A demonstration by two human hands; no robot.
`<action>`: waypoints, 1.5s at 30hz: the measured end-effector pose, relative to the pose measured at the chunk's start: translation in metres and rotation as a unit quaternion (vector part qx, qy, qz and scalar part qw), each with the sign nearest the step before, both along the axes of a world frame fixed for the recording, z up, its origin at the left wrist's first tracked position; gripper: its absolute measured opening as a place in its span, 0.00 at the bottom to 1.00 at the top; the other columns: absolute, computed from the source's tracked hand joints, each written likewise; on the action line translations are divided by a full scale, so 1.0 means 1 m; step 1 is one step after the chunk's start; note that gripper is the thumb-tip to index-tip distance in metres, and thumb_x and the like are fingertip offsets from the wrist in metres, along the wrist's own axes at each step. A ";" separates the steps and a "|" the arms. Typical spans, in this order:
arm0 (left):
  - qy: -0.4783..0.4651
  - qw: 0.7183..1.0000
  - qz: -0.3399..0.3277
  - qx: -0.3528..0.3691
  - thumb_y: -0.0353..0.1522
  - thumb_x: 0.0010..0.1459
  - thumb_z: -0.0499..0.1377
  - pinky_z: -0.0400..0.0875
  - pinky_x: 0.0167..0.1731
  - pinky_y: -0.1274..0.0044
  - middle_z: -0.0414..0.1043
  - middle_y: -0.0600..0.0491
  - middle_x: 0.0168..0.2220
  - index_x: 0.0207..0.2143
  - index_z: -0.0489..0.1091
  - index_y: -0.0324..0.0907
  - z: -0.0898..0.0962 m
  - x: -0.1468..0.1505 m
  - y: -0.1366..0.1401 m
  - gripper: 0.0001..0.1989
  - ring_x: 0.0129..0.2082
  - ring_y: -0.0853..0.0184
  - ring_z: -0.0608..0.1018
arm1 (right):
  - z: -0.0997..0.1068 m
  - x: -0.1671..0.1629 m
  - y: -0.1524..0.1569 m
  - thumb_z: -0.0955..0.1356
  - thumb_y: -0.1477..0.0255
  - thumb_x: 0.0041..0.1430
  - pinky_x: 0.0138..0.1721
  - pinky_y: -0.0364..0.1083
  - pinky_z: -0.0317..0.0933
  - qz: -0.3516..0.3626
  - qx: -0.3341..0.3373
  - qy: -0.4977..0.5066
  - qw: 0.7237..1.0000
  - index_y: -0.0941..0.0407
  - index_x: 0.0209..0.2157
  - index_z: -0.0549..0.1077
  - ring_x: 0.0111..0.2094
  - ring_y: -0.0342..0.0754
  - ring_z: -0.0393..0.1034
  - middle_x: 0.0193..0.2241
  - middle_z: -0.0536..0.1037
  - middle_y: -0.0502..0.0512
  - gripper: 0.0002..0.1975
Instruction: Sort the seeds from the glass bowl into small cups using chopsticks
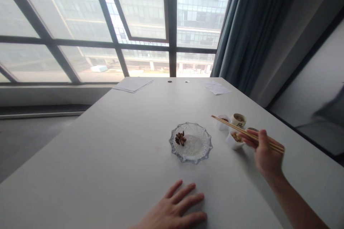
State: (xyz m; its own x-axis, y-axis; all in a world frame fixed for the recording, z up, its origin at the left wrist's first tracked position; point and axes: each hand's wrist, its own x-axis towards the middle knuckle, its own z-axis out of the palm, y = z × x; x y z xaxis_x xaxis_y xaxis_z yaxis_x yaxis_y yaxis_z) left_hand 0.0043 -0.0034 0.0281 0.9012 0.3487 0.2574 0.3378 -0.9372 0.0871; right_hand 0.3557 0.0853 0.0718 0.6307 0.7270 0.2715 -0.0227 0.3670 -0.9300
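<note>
My right hand (268, 154) grips a pair of wooden chopsticks (242, 131), held above several small cups at the right of the table. Their tips reach over a white cup (223, 126) with dark bits inside. Just below the chopsticks stands another white cup (234, 144) holding pale, nut-like pieces. A cream cup with a dark mark (238, 123) sits behind; a further cup is partly hidden by my hand. A scalloped glass plate (197, 150) rests mid-table, with a small cluster of dark brown, seed-like pieces (180, 138) on its left side. My left hand (180, 205) lies flat, fingers spread, in front of the plate.
All this is on a long white table (107, 157). Sheets of paper (133, 84) lie at its far left corner, and more paper (218, 88) at the far right. Large windows (145, 7) and a dark blue curtain (244, 25) stand beyond the far edge.
</note>
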 end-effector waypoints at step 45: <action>-0.002 1.000 0.008 -0.009 0.30 0.70 0.66 0.49 0.75 0.61 0.65 0.55 0.71 0.66 0.69 0.51 -0.006 -0.001 -0.001 0.24 0.72 0.56 0.66 | -0.017 -0.065 -0.028 0.73 0.47 0.63 0.27 0.49 0.80 0.187 -0.047 -0.117 0.974 0.58 0.34 0.85 0.28 0.57 0.85 0.28 0.87 0.62 0.26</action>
State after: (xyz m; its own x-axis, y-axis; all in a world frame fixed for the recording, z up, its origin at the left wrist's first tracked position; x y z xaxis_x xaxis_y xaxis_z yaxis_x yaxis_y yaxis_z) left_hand 0.0036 -0.0049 0.0221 0.8943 0.3681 0.2543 0.3529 -0.9298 0.1048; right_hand 0.2903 0.0573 0.0544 0.2460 0.9224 0.2978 0.0777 0.2875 -0.9546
